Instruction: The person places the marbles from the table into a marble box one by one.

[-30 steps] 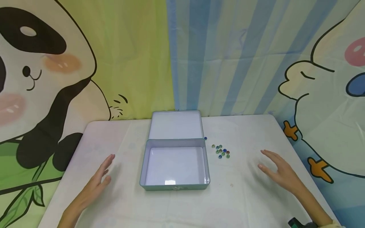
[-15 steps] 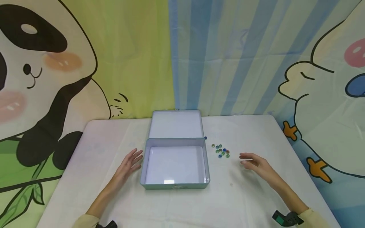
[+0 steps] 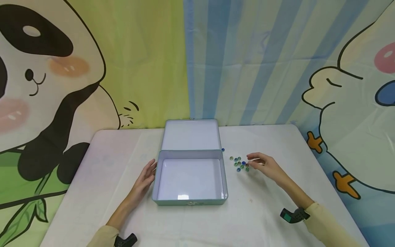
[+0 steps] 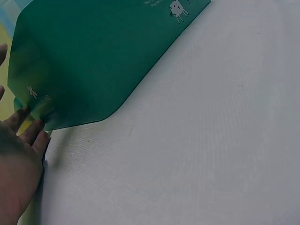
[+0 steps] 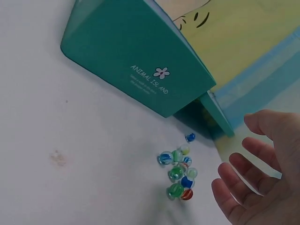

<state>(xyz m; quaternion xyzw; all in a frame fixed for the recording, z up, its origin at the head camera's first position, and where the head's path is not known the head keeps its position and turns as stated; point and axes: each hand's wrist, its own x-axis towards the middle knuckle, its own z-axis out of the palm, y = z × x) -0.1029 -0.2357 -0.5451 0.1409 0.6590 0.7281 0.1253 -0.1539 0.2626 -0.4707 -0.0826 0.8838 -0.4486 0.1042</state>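
Note:
A green tin box point(image 3: 189, 202) stands on the table with its lid point(image 3: 190, 135) laid back behind it; inside, its pale floor is bare. My left hand point(image 3: 142, 183) is at the box's left side, fingertips touching or very near the wall. In the left wrist view, fingers point(image 4: 33, 131) meet the green side panel. Several glass marbles point(image 5: 177, 174), blue, green, red and yellowish, lie in a cluster right of the box. One blue marble point(image 5: 190, 137) lies apart, close to the lid. My right hand point(image 3: 265, 166) hovers at the cluster's right edge, fingers relaxed and holding nothing.
A white cloth covers the table point(image 3: 197, 226). Behind it hangs a curtain point(image 3: 148, 68) with a panda and another cartoon animal. Black wrist cameras point(image 3: 294, 215) sit on both forearms.
Both hands have moved inward. The left has come from the table's left side to the box wall, and the right has travelled left to the marbles. Box and marbles have stayed put.

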